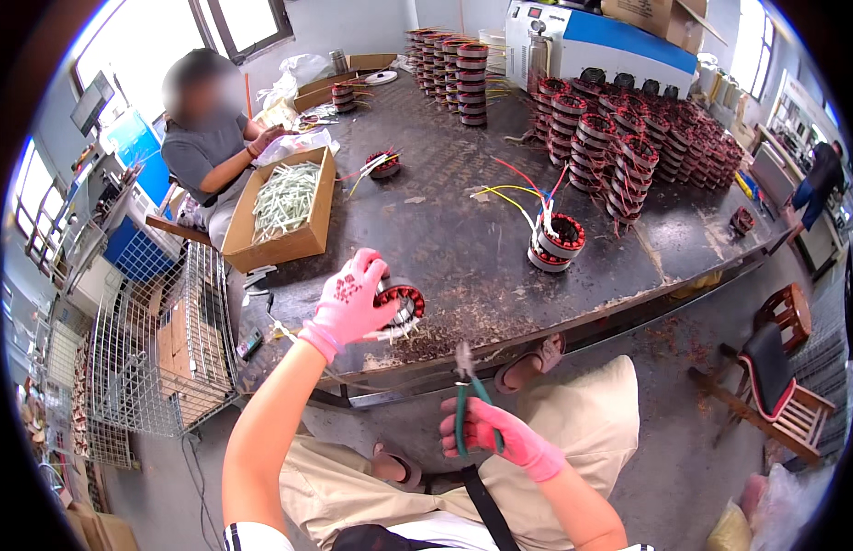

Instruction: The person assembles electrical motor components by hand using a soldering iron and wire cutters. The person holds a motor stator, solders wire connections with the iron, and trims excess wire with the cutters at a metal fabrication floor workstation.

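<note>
One pink-gloved L hand [353, 301] clasps a metal ring w/ red windings [406, 298] over the dark, worn tabletop [426, 230], nr its front edge; pink-gloved R hand [500, 432] grips green-handled metal pliers [461, 413] off that edge, jaws too blurred to tell. Best keep ring steady, L fingertips clear o/ jaws. Room to move btwn ring & upright red-wound ring w/ long coloured leads [555, 248], R side; cardboard box of pale sticks [307, 241] limits L.

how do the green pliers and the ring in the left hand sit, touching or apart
Apart: the head view shows tabletop between the ring in the left hand and the green pliers in the right hand.
</note>
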A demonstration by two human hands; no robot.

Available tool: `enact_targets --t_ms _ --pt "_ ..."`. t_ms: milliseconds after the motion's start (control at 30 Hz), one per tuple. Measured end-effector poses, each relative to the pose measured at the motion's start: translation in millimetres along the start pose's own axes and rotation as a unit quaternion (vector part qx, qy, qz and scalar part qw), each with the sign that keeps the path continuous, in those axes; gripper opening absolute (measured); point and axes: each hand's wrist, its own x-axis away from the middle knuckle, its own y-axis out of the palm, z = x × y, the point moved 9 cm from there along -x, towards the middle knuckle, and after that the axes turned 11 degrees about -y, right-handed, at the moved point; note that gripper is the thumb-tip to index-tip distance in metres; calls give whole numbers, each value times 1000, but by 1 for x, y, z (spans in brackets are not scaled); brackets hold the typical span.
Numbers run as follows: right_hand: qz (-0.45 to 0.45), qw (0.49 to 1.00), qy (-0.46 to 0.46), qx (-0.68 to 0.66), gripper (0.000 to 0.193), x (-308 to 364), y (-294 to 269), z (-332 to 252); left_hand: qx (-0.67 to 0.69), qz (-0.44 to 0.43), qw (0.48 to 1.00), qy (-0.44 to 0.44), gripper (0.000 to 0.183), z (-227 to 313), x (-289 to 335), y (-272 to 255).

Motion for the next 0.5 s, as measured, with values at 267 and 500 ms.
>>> enact_targets --t_ms 267,500 --pt "-19 997 75 20 62 -30 2 25 156 -72 985 12 55 21 32 16" --pt "-29 995 78 -51 66 -46 0 32 287 -79 954 -22 37 15 33 33"
